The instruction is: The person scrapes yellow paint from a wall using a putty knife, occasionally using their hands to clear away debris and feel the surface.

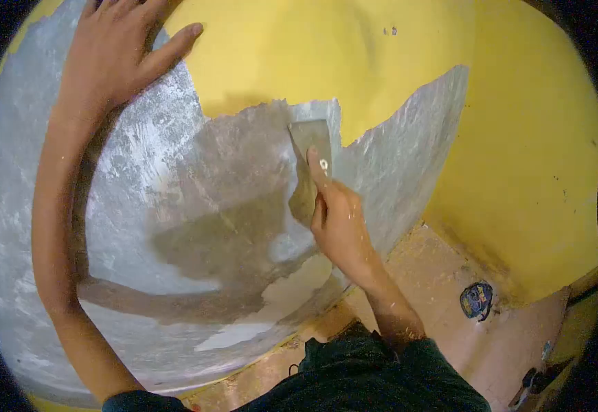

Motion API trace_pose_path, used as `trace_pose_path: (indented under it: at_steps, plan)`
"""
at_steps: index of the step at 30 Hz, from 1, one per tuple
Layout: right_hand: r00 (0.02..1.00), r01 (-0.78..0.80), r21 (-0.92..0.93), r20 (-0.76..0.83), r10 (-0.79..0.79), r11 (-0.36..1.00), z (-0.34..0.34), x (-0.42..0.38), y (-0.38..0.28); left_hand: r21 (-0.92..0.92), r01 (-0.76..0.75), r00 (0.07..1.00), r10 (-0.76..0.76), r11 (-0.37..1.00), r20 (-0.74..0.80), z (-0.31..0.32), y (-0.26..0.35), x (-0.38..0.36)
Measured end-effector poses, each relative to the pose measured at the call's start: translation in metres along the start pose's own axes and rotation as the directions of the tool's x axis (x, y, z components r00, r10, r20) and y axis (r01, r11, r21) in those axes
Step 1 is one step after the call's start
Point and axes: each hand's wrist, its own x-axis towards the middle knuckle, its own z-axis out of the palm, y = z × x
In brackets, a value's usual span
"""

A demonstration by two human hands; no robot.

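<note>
Yellow paint covered the wall ahead, with a large patch already stripped down to bare grey plaster. A scraper was gripped in the right hand, the fingers closed tight around its handle and the forefinger laid along the top toward the blade. The blade was pressed flat against the wall, its upper edge set right at the ragged border where the yellow paint met the stripped area. The left hand was spread open and held nothing; its palm was leaned against the wall high up at the left, partly on grey plaster, with the thumb reaching onto the yellow paint. Streaks of white and darker brownish smears were seen across the bare patch below the scraper. At the foot of the wall, a dusty pinkish floor was visible, and a small round blue object lay on it to the right, well apart from both hands.
</note>
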Motion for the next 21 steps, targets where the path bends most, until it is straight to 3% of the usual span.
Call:
trace_pose_path:
  at_steps: [3,8,11,14,16,20,21]
  plan:
    - [1.000,-0.013,-0.031,-0.006,0.013,0.999,-0.009,0.017,-0.002,-0.056,0.069,0.998,-0.069,0.996,0.013,-0.010,0.013,-0.004]
    - [1.000,-0.001,-0.014,0.017,0.001,1.000,-0.002,0.014,0.009,-0.042,0.066,0.998,-0.065,0.997,0.013,-0.009,0.015,-0.009]
    - [0.998,0.034,-0.095,-0.044,-0.038,0.995,-0.007,0.029,0.003,-0.049,0.064,0.998,-0.063,0.997,0.029,-0.014,0.017,-0.008]
    - [1.000,0.011,-0.085,0.021,-0.009,0.996,-0.005,0.013,0.008,-0.055,0.080,0.996,-0.078,0.995,0.033,-0.012,0.017,-0.008]
    - [1.000,0.026,0.003,0.002,-0.026,1.000,-0.005,0.013,0.004,-0.045,0.077,0.997,-0.076,0.996,0.017,-0.012,0.018,-0.009]
    - [0.994,0.088,-0.048,-0.062,-0.091,0.995,-0.006,0.034,-0.004,-0.078,0.076,0.997,-0.073,0.994,0.035,-0.014,0.018,-0.009]
    - [0.999,0.051,-0.056,-0.012,-0.051,0.997,-0.003,0.021,-0.006,-0.083,0.070,0.997,-0.068,0.994,0.026,-0.013,0.017,-0.010]
